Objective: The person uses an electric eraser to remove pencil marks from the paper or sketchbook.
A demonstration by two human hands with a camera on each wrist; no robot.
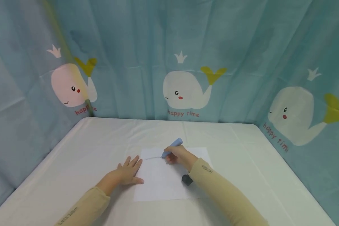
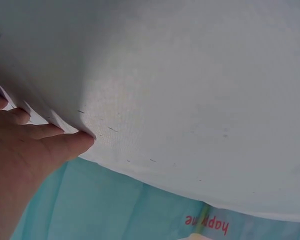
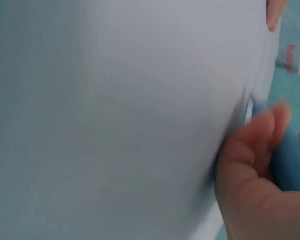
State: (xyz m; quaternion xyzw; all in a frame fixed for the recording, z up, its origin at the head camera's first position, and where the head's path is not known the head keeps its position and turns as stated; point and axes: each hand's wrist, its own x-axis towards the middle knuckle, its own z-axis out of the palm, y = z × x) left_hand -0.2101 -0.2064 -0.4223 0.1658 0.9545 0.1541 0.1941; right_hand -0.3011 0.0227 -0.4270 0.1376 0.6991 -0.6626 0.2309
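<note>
My right hand [image 1: 177, 154] grips a thick light-blue marker [image 1: 175, 143], slanted with its tip down at a white sheet of paper [image 1: 158, 185]. In the right wrist view, thumb and fingers wrap around the blurred marker [image 3: 288, 162]. A thin, faint blue line [image 1: 152, 158] runs leftward from the tip across the upper part of the sheet. At the paper's left edge my left hand [image 1: 127, 172] lies with fingers spread, thumb and fingertips at the sheet's border. The left wrist view shows the left hand [image 2: 30, 150] resting with its fingers extended.
The paper lies on a table [image 1: 101, 138] with a white cover. A dark rounded object [image 1: 187, 180] shows beside the right sleeve; its kind is unclear. Behind and at both sides hangs a blue-green curtain [image 1: 135, 47] printed with whales.
</note>
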